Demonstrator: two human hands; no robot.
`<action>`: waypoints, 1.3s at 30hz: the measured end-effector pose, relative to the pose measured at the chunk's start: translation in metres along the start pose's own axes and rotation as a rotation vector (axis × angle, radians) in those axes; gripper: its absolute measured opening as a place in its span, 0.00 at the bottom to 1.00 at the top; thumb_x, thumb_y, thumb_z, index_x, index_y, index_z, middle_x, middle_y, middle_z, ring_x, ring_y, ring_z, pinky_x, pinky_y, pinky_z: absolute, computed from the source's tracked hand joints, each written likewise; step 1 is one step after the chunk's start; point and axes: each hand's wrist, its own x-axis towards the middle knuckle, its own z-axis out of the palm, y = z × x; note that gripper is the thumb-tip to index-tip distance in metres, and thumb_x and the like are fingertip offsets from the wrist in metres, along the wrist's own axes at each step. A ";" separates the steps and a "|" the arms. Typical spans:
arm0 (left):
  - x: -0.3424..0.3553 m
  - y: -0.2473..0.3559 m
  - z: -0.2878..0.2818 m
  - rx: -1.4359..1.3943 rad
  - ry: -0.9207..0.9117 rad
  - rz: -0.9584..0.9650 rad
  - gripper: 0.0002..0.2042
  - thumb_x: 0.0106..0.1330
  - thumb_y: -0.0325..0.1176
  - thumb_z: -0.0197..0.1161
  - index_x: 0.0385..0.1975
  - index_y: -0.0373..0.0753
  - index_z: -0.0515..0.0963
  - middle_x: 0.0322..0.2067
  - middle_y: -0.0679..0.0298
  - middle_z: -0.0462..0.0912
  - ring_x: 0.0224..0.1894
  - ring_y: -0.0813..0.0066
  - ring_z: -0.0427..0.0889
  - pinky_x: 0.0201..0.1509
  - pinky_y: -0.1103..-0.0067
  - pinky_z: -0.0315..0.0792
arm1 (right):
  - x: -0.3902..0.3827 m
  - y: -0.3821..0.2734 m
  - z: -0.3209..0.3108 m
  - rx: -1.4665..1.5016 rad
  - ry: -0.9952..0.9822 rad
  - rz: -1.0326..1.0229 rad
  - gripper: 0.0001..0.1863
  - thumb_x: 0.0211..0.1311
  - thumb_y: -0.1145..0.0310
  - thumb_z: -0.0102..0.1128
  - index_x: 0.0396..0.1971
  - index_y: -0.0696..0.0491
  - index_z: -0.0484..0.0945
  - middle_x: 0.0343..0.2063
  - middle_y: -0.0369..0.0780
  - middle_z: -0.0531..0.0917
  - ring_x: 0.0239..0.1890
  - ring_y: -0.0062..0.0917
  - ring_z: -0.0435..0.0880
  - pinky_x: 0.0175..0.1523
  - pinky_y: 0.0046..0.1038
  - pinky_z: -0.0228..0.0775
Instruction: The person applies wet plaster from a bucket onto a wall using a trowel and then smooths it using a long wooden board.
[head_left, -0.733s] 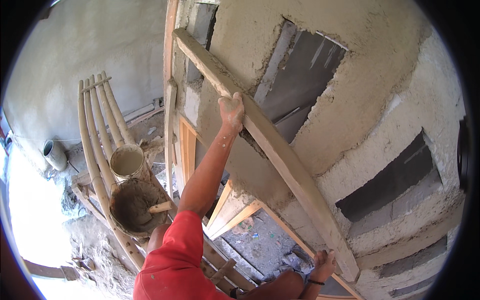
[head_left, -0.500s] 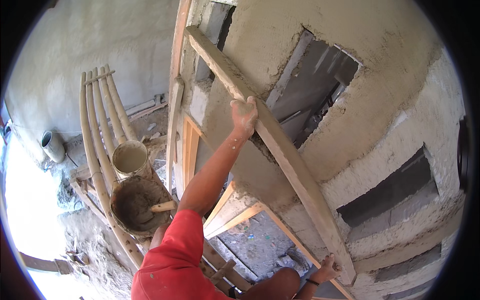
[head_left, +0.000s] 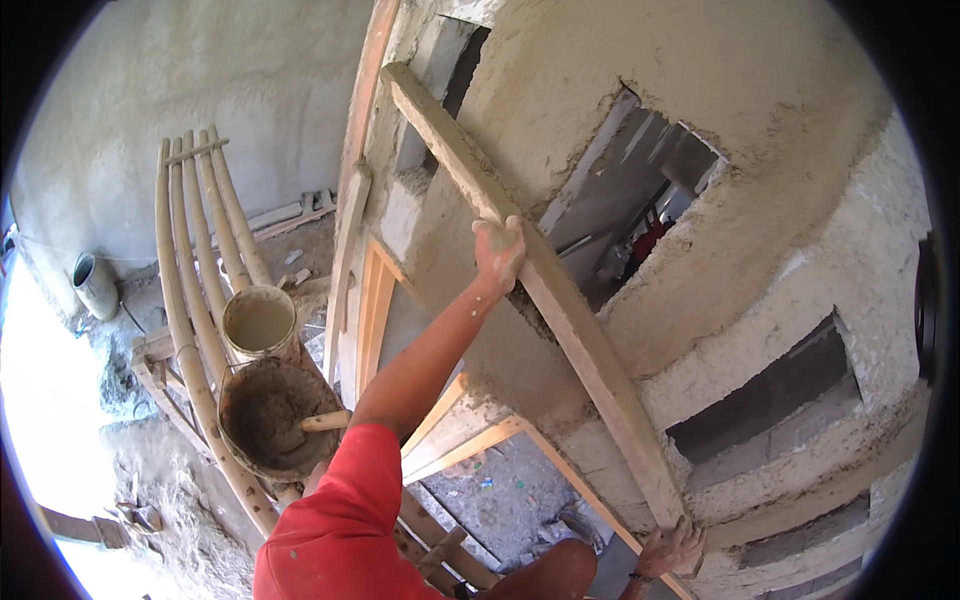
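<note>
A long straightedge (head_left: 585, 340), coated in dried mortar, slants across the plastered wall (head_left: 455, 290) from upper left to lower right. My left hand (head_left: 498, 255) is closed around its edge near the middle, fingers and thumb dusted with plaster. At the lower end my right hand (head_left: 672, 550) grips the straightedge, with its fingers laid across the face. To the left of my red sleeve hangs a bucket of mortar (head_left: 232, 432), a wooden-handled tool (head_left: 325, 421) resting in it. Behind that bucket sits a pale bucket (head_left: 262, 350) holding greyish liquid.
Bamboo poles (head_left: 185, 300) form a scaffold on the left. Rough openings (head_left: 765, 400) pierce the wall. Timber framing (head_left: 372, 310) edges a gap below the straightedge, above a rubble-strewn floor (head_left: 500, 495). A metal bucket (head_left: 97, 288) stands farther off at left.
The straightedge's lower end has shifted slightly left and its upper end slightly right and down. My left hand moved down with it; my right hand's fingers now spread across the end.
</note>
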 end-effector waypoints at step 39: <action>0.116 0.355 0.116 -0.175 -0.299 0.113 0.11 0.64 0.36 0.49 0.41 0.40 0.72 0.36 0.59 0.80 0.35 0.65 0.82 0.35 0.63 0.79 | 0.251 0.000 -0.151 0.034 0.448 -0.021 0.27 0.57 0.66 0.51 0.58 0.55 0.67 0.50 0.49 0.71 0.51 0.46 0.67 0.56 0.45 0.54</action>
